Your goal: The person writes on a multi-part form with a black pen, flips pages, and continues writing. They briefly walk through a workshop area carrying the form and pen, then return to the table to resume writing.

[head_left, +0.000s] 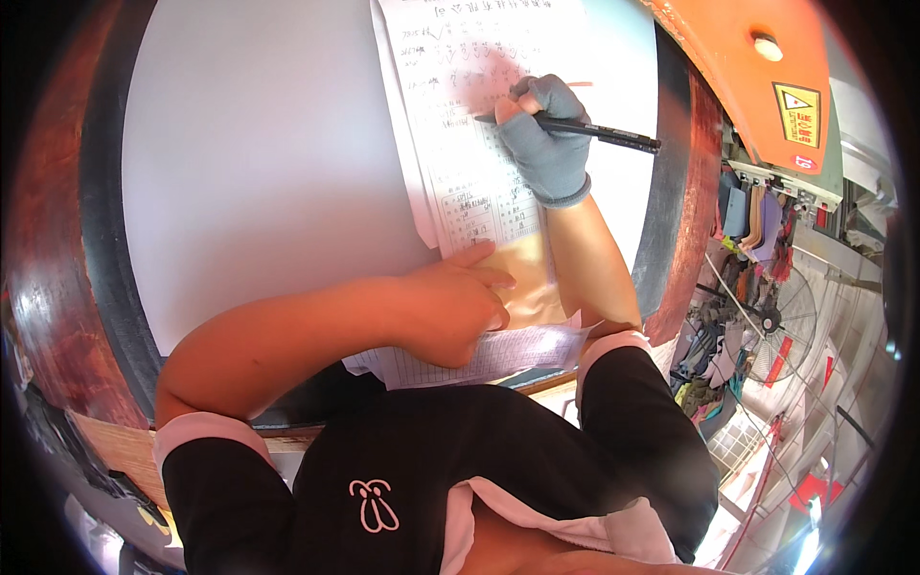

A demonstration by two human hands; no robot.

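Nearest the camera is the black short-sleeved shirt (pixel 383 446) with pale trim, below both hands. At far left, well apart from the left hand, is the glossy red-brown wooden desk (pixel 53 316). Next is a black border strip (pixel 101 182), then a large plain white sheet (pixel 259 172), above and left of the left hand. The left hand (pixel 448 307) is bare and grasps no tool; its fingers are moderately spread, with the index fingertip on the lower part of a printed form (pixel 450 101). The form extends upward from this fingertip. Lined sheets (pixel 494 356) lie below the left hand. A yellow paper (pixel 529 283) lies just right of it, beside the right forearm. The right hand (pixel 546 139), in a grey fingerless glove (pixel 561 172), is closed around a black pen (pixel 606 132). The pen tip points left, over the form; the barrel projects right of the hand. Farther right and above is an orange machine housing (pixel 747 48) with a yellow warning label (pixel 798 115). A fan (pixel 770 319) stands well apart, below and right of the right hand.
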